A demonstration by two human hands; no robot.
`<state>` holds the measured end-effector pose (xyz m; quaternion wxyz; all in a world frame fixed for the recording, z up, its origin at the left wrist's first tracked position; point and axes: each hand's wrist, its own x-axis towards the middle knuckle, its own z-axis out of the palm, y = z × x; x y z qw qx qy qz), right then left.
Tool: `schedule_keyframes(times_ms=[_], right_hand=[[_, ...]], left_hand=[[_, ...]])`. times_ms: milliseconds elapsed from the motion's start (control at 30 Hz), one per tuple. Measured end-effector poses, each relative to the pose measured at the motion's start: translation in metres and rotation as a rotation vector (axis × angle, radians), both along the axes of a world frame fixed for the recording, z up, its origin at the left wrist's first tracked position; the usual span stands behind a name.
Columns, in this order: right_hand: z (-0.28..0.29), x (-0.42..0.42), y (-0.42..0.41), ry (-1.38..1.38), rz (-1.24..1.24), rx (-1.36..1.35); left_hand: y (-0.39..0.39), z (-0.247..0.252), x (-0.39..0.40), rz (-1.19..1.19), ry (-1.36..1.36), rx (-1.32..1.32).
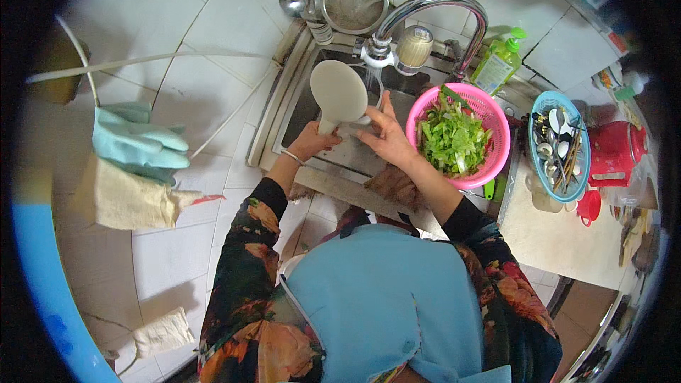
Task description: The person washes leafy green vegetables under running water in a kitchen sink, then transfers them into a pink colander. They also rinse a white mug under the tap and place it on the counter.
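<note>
Over the metal sink (340, 157), my left hand (311, 143) grips the handle of a pale, oval-headed utensil (339, 90), possibly a rice paddle or ladle. My right hand (387, 135) holds a clear, round-rimmed vessel (374, 82) just right of it; its exact kind is partly hidden. Water runs from the white outlet of the chrome faucet (378, 50) down into that vessel. Close to my right wrist, a pink plastic colander (505, 138) holds chopped leafy greens (452, 138).
A mesh strainer (355, 4) hangs behind the sink. A green soap bottle (496, 66) stands at the back right. A blue basket (534, 133) of spoons and chopsticks, a red cup (588, 207) and a red container (617, 149) are farther right. Rubber gloves (135, 141) hang at left.
</note>
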<state>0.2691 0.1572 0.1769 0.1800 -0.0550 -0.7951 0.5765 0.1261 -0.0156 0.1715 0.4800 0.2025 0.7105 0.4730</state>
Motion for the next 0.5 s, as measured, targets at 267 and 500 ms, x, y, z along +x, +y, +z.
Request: schedule_keyframes(times_ms=[267,500], right_hand=[[-0.005,-0.01,0.02,0.011,-0.214,0.14],[0.0,-0.01,0.002,0.045,-0.362,-0.212]], left_hand=[[0.048,-0.035,-0.021,0.082,-0.029,0.138],[0.048,-0.051,-0.037,0.061,-0.105,0.221]])
